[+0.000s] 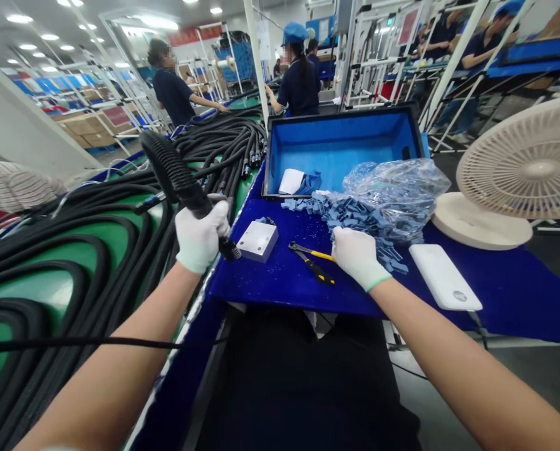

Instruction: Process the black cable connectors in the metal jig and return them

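My gloved left hand [199, 237] is wrapped round the end of a black corrugated hose [174, 164], whose tip points down beside a silver metal block [258, 240]. My gloved right hand [357, 255] is closed over the end of a yellow handle of the pliers [314, 262], which lie spread on the blue table [280, 288]. Just behind that hand is a heap of small blue pieces [355, 214], partly under a clear plastic bag [397, 191].
A blue bin [336, 147] stands at the back of the table. To the right are a white power bank [444, 275] and a fan [534, 163]. Many black hoses [87, 250] cover the green surface at left. Two people stand beyond.
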`<act>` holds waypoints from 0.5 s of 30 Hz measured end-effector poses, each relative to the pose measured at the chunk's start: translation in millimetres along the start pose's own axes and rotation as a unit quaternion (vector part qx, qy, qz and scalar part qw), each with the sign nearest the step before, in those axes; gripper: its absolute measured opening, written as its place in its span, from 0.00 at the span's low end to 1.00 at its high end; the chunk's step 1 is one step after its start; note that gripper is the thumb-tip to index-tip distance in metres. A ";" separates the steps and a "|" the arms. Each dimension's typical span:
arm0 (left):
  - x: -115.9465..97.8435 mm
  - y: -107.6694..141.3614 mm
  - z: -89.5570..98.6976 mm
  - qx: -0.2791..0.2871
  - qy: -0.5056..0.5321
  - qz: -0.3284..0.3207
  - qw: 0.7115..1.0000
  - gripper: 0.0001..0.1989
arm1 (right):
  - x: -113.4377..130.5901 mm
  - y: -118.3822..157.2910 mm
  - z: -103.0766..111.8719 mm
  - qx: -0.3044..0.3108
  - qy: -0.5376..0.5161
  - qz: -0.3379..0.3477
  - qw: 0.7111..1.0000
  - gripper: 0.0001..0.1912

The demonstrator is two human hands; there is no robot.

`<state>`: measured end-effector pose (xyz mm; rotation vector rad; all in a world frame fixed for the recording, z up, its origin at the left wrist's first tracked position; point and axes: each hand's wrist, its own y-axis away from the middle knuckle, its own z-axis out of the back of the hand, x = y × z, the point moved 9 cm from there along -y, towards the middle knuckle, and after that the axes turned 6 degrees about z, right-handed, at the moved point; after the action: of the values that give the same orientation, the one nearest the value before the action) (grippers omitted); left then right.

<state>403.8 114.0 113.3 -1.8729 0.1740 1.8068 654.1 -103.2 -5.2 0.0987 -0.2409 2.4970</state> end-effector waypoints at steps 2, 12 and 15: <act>0.8 -21.6 -6.7 -0.005 0.016 -0.030 0.999 0.10 | 2.9 -0.2 -0.6 -0.033 -0.031 0.021 0.999 0.12; 35.3 -45.8 -21.4 0.021 -0.070 -0.024 0.997 0.07 | 33.5 -22.6 42.4 -0.098 -0.319 0.148 0.931 0.15; 35.0 -46.2 -18.1 0.001 -0.106 -0.026 0.994 0.08 | 94.2 -36.4 46.0 -0.066 -0.317 0.233 0.917 0.15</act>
<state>443.8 154.4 92.0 -1.6543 0.0498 1.9530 600.6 -28.7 57.4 0.8960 -0.7761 2.8267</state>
